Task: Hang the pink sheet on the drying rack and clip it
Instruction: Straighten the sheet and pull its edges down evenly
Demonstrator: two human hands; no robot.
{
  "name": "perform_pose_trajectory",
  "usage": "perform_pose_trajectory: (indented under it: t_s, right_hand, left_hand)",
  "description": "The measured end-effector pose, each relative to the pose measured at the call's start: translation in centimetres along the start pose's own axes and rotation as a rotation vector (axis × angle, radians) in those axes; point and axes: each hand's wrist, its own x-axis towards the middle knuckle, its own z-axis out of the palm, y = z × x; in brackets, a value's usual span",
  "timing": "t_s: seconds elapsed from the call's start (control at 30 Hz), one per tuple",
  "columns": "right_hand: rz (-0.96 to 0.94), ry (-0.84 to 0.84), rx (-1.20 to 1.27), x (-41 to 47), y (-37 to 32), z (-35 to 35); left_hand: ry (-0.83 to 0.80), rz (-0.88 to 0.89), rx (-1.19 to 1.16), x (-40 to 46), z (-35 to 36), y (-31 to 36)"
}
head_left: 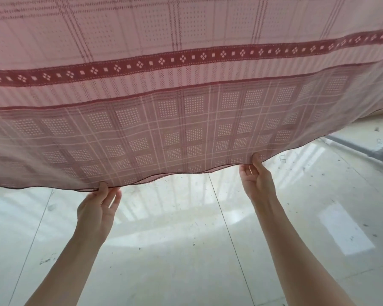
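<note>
Glossy pale tile floor (186, 250), speckled with grit, window glare across it. Sheet (186, 120) fills the top half, apparently draped over a rack bar out of view above, two layers showing through each other, dark red band (186, 60) running across.

Left hand (97, 208) pinches the bottom hem, thumb in front, fingers behind. Right hand (255, 182) pinches the same hem further right and higher up. Both grasping sheet.

Step looks like evening out the hang. Do it well: pull both pinches apart and down together so the hem goes straight, since it sags wavy between the hands. Level the right side to the left.

Grey rack tube (363, 149) with joint at floor level right, near the hem; likely snag or trip point. No clips visible. Gritty floor: keep the hem off it.
</note>
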Motion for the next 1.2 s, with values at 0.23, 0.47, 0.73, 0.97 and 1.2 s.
perform_pose_trajectory:
  t_s: [0.23, 0.47, 0.73, 0.97, 1.2]
  right_hand:
    - [-0.021, 0.022, 0.038, 0.1, 0.4, -0.8]
    - [-0.043, -0.016, 0.007, -0.9, 1.1, -0.7]
    - [-0.02, -0.056, -0.029, -2.7, 1.1, -1.3]
    - [0.089, -0.144, -0.115, -1.2, -3.5, -1.3]
    - [-0.114, -0.064, -0.151, 2.6, -10.2, 0.0]
  left_hand:
    - [0.086, -0.009, 0.006, 0.7, 1.1, 0.0]
    - [-0.122, -0.15, -0.187, -0.7, 5.0, -2.3]
    - [-0.386, -0.41, 0.0, -6.4, 15.4, -10.1]
    - [-0.235, -0.324, 0.066, -6.8, 15.7, -11.0]
    - [-0.205, -0.282, 0.064, -6.0, 15.4, -10.8]
